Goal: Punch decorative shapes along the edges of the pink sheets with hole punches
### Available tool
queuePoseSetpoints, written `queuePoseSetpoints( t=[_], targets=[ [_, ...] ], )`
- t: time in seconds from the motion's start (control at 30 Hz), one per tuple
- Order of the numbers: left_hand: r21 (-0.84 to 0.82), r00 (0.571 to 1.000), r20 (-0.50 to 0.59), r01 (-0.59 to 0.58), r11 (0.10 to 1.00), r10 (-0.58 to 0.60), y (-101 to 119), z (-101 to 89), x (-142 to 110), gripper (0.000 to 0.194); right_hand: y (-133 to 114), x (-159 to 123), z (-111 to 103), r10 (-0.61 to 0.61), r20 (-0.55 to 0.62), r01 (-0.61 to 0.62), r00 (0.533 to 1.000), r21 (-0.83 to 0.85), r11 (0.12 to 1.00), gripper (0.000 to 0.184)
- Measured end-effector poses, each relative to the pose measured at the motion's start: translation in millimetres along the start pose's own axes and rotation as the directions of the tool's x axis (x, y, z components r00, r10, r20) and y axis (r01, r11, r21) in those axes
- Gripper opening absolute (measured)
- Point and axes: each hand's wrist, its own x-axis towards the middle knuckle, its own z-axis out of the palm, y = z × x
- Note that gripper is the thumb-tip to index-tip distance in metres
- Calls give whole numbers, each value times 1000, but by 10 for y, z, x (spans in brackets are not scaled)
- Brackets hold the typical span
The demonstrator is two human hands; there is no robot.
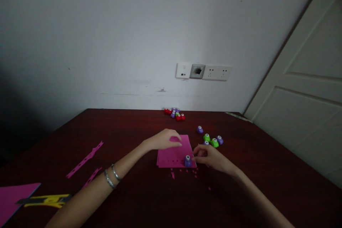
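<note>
A stack of pink paper (173, 148) lies on the table, with a row of small punched holes along its near side. My left hand (164, 139) hovers over the paper's upper left part, thumb and fingers apart and holding nothing. At the right edge of the sheet, my right hand (207, 156) has its fingers curled, the tips at the paper's edge. A purple craft punch (187, 161) sits on the near right corner, close beside my right thumb. Small pink punched bits (194, 171) are scattered just below the paper.
Purple and green punches (214, 142) stand beyond my right hand. A cluster of red, purple and green punches (176, 114) is near the wall. Pink cut strips (85, 160), a yellow utility knife (48, 200) and another pink sheet (13, 203) lie at left.
</note>
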Motion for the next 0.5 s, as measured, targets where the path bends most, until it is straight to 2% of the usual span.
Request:
queuePoseSetpoints(
  t=[0.07, 0.13, 0.2, 0.27, 0.37, 0.43, 0.5],
  targets=[
    [-125, 994, 8, 109, 986, -109, 15, -3, 45, 29, -27, 52, -19, 104, 63, -105, 993, 16, 994, 36],
    [-245, 970, 119, 238, 940, -214, 10, 29, 94, 30, -45, 107, -14, 170, 111, -174, 979, 32, 984, 40],
    [-317, 939, 229, 320, 893, -255, -4, 69, 143, 33, -57, 150, 1, 182, 136, -190, 974, 52, 980, 44],
    [-336, 925, 279, 344, 877, -256, -18, 94, 185, 35, -65, 176, 12, 174, 165, -186, 971, 56, 981, 45],
    [-227, 931, 260, 317, 921, -256, -37, 97, 218, 33, -67, 192, 13, 165, 213, -173, 963, 21, 985, 43],
    [-40, 967, 138, 221, 975, -213, -40, 99, 212, 24, -56, 190, 15, 149, 202, -151, 968, -6, 989, 39],
    [150, 994, 50, 85, 985, -93, -33, 124, 186, 15, -40, 176, 28, 114, 166, -113, 979, -17, 993, 37]
  ],
)
